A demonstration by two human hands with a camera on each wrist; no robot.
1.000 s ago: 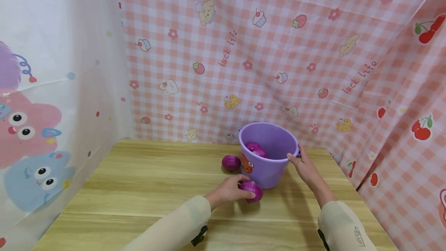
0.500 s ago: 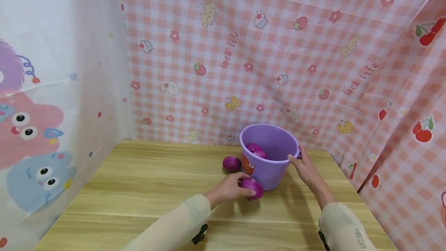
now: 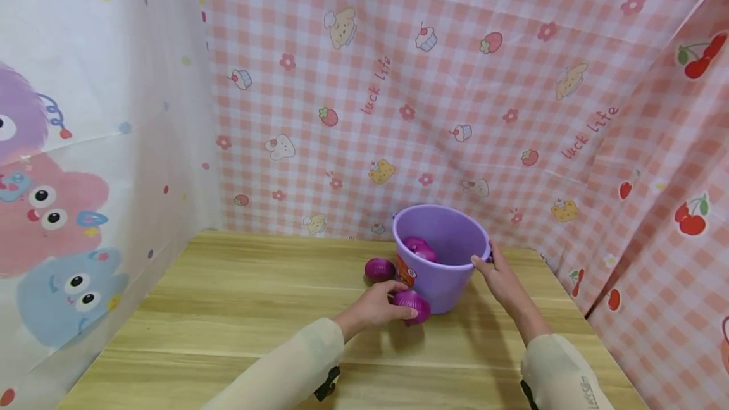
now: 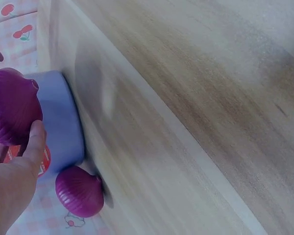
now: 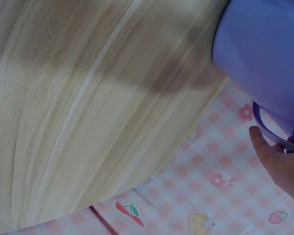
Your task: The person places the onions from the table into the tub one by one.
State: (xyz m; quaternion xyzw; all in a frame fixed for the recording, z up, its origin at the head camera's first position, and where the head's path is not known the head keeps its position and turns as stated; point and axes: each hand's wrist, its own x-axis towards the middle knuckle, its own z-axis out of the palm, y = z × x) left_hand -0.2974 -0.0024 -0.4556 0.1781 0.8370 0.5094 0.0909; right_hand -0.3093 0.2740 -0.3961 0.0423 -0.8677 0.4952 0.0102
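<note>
My left hand (image 3: 373, 304) grips a red onion (image 3: 412, 307) between thumb and fingers, in front of the purple bucket (image 3: 447, 286). In the left wrist view this onion (image 4: 13, 105) overlaps the bucket's wall, with fingertips on its underside. At the bucket's right side my right hand (image 3: 504, 280) holds the rim, thumb over the edge. The right wrist view has fingers by the curved bucket handle (image 5: 265, 128). More purple onion shapes (image 3: 420, 249) lie inside the bucket, partly hidden by its wall. Another red onion (image 3: 379, 269) rests on the table just left of the bucket.
The wood-grain table (image 3: 239, 309) reaches back to a pink checked cloth (image 3: 319, 163) close behind the bucket. A white cartoon cloth (image 3: 137, 163) hangs at the left, and cherry-print cloth (image 3: 666, 207) at the right.
The onion in my left hand has risen slightly against the bucket. My right hand keeps its hold on the rim. The head view has tilted a little upward.
</note>
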